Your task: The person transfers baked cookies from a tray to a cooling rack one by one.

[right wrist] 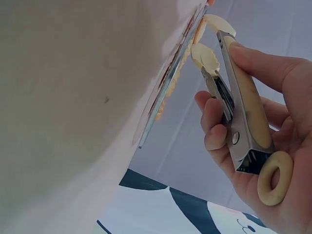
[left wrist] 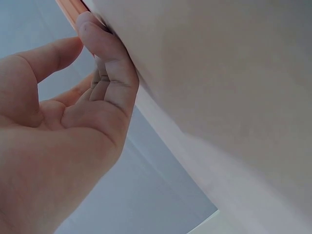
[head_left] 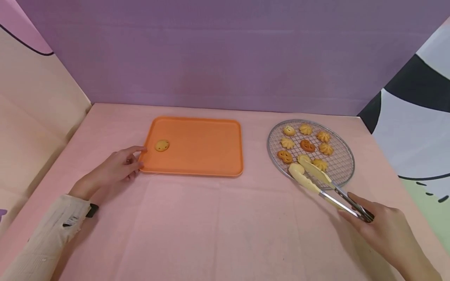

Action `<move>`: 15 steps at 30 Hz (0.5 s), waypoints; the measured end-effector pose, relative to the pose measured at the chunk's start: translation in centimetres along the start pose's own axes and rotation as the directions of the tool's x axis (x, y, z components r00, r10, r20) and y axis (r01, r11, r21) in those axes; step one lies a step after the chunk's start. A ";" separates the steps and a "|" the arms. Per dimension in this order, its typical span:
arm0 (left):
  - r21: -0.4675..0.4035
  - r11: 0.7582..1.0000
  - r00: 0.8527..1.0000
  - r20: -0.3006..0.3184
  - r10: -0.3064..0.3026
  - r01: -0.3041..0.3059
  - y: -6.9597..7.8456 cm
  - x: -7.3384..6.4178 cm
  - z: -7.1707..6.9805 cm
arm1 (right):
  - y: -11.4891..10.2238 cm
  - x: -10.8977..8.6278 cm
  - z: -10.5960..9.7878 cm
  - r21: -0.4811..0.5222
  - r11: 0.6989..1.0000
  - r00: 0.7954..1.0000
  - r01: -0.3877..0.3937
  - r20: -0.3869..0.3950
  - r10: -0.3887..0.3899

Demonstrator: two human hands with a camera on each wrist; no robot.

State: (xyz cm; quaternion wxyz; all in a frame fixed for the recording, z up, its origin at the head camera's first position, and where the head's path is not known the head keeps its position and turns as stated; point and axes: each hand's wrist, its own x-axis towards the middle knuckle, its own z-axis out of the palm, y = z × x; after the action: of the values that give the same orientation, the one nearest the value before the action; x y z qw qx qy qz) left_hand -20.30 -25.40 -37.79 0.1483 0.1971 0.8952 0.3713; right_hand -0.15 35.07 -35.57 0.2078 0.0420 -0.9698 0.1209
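Note:
My right hand [head_left: 390, 228] grips a pair of metal tongs [right wrist: 251, 97] with cream tips. Thumb and curled fingers lie on opposite arms of the tongs in the right wrist view. The parted tips reach over the front of a round wire rack [head_left: 342, 164], right at a pale round cookie [head_left: 303, 158] that they partly cover. On the left, my left hand [head_left: 117, 166] holds the left rim of an orange tray [head_left: 200, 146] between thumb and fingers, near its front corner. A single round cookie [head_left: 162, 145] lies on the tray's left side.
Several swirled cookies [head_left: 306, 129], another round cookie [head_left: 289, 130] and brown pretzel-shaped cookies [head_left: 307, 146] lie spread on the rack. A pink cloth [head_left: 218, 218] covers the table. Behind stands a purple panel [head_left: 228, 58], with printed panels at both sides.

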 end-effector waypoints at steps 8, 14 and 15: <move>-0.005 1.000 1.000 0.011 -0.014 0.014 0.2 -0.1 0.0 | 0.1 0.1 0.0 0.002 1.000 0.999 0.016 -0.032 -0.016; 0.004 1.000 1.000 0.004 -0.013 0.013 0.3 -0.1 0.0 | 0.0 0.2 -0.1 0.005 1.000 0.999 0.001 -0.036 -0.001; 0.004 1.000 1.000 0.002 -0.010 0.010 0.3 -0.1 0.0 | -0.1 0.3 -0.1 0.003 1.000 0.999 0.005 -0.039 -0.005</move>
State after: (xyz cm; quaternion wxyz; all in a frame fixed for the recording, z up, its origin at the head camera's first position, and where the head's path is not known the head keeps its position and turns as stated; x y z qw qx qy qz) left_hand -20.11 -25.26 -37.51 0.1506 0.1932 0.8968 0.3685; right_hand -0.36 35.04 -35.32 0.2271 0.0424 -0.9652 0.1225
